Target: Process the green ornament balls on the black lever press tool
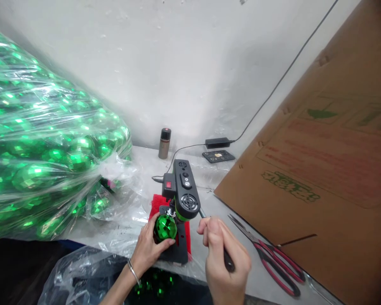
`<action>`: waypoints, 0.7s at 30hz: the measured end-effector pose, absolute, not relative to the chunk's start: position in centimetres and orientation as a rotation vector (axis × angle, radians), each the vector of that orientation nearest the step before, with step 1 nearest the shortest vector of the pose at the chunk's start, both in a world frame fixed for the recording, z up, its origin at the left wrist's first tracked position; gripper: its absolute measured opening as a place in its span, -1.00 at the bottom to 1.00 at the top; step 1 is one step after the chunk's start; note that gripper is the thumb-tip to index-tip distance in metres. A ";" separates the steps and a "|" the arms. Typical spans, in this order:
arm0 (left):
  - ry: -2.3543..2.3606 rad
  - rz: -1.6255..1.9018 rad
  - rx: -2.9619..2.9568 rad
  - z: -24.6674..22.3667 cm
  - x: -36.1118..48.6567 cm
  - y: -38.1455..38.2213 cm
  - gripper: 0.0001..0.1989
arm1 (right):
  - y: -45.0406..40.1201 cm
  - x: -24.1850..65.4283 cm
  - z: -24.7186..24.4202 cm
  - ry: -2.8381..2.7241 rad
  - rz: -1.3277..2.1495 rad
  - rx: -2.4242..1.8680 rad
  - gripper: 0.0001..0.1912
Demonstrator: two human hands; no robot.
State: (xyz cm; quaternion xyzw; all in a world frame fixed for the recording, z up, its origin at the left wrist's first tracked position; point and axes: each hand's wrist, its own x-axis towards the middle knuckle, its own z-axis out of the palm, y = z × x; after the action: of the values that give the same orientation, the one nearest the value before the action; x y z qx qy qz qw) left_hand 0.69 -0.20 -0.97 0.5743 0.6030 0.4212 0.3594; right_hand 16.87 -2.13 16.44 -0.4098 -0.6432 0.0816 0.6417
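My left hand point(149, 241), with a bracelet on the wrist, is wrapped round a shiny green faceted ball ornament point(165, 227). The ball is held against the small black bench drill press point(186, 186), beside its head and above its base plate point(177, 250). My right hand point(225, 258) is closed round the black-ended lever point(229, 262) at the machine's right side. Red cloth-like material point(159, 203) lies under the machine. What the ball touches on its far side is hidden.
A large clear bag of green balls point(51, 144) fills the left. Red-and-black scissors point(274, 262) lie at right beside a big cardboard box point(320, 169). A bottle point(164, 144), power adapter point(218, 142) and phone-like object point(218, 156) are near the wall. More green balls point(155, 281) sit below the table edge.
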 end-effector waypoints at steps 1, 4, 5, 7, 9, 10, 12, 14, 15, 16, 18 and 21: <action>1.560 1.090 1.518 -1.0 0.9 -0.1 -0.18 | -2.1 16.9 16.4 -1.466 0.192 -0.936 -0.64; 1.579 1.115 1.616 -1.2 1.7 0.0 -0.21 | -2.2 17.0 16.1 -1.467 0.210 -0.924 -0.66; 1.595 1.126 1.643 -1.3 1.9 0.0 -0.22 | -2.2 17.0 16.0 -1.468 0.215 -0.916 -0.66; 1.641 1.138 1.685 -1.3 2.5 -0.2 -0.23 | -2.3 17.0 16.0 -1.473 0.225 -0.909 -0.66; 1.700 1.133 1.722 -1.4 3.2 -0.3 -0.22 | -2.4 17.0 16.1 -1.481 0.226 -0.915 -0.66; 1.726 1.124 1.744 -1.4 3.5 -0.4 -0.22 | -2.4 17.0 16.2 -1.484 0.221 -0.917 -0.66; 1.761 1.102 1.786 -1.5 4.2 -0.5 -0.24 | -2.5 17.0 16.3 -1.487 0.210 -0.924 -0.67; 1.762 1.099 1.786 -1.8 4.6 -0.4 -0.25 | -2.5 17.0 16.3 -1.486 0.206 -0.933 -0.68; 1.748 1.109 1.764 -2.0 4.7 -0.3 -0.25 | -2.5 17.0 16.3 -1.487 0.208 -0.936 -0.68; 1.723 1.122 1.734 -2.2 4.8 -0.2 -0.23 | -2.5 17.1 16.2 -1.490 0.210 -0.937 -0.68; 1.644 1.150 1.675 -2.6 4.7 -0.1 -0.19 | -2.5 17.1 16.0 -1.489 0.206 -0.921 -0.67; 1.524 1.195 1.623 -2.8 4.5 0.2 -0.22 | -2.4 17.1 15.8 -1.481 0.191 -0.890 -0.67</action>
State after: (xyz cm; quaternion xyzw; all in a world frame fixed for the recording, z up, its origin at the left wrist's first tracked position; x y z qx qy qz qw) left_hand 4.46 0.15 -2.80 0.6123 0.5750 0.4507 0.3023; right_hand 17.10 -2.41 15.80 -0.3909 -0.6507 0.0838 0.6456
